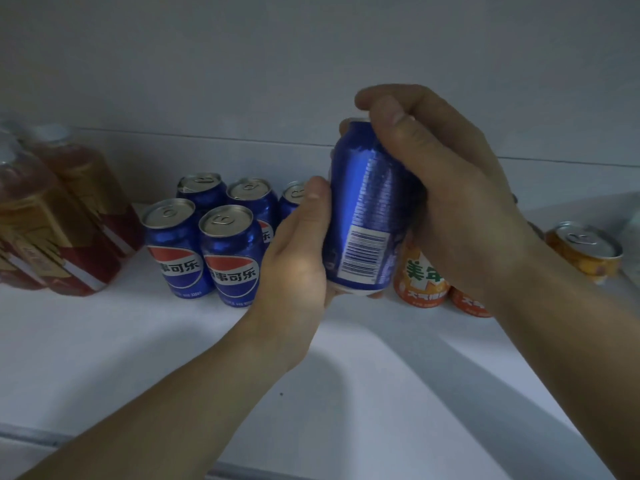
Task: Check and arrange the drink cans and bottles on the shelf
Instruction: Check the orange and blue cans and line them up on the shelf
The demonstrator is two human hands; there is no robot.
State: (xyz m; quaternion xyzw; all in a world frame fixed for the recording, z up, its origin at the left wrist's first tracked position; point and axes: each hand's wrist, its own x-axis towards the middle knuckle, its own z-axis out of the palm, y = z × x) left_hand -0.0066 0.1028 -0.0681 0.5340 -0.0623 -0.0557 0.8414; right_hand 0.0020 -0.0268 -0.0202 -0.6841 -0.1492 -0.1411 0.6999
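A blue cola can (363, 216) is held upright above the white shelf (138, 341), its barcode side facing me. My left hand (298, 251) cups its lower left side and base. My right hand (446, 199) wraps its top and right side. Several blue cola cans (228, 254) stand in a cluster on the shelf to the left of the held can. Orange soda cans (420, 282) stand behind and below my right hand, partly hidden by it. Another orange can (585, 251) stands at the far right.
Bottles of amber drink with red and gold labels (59, 216) stand at the far left of the shelf. The shelf's front edge (41, 438) runs along the bottom left. The white back wall (242, 140) rises behind the cans.
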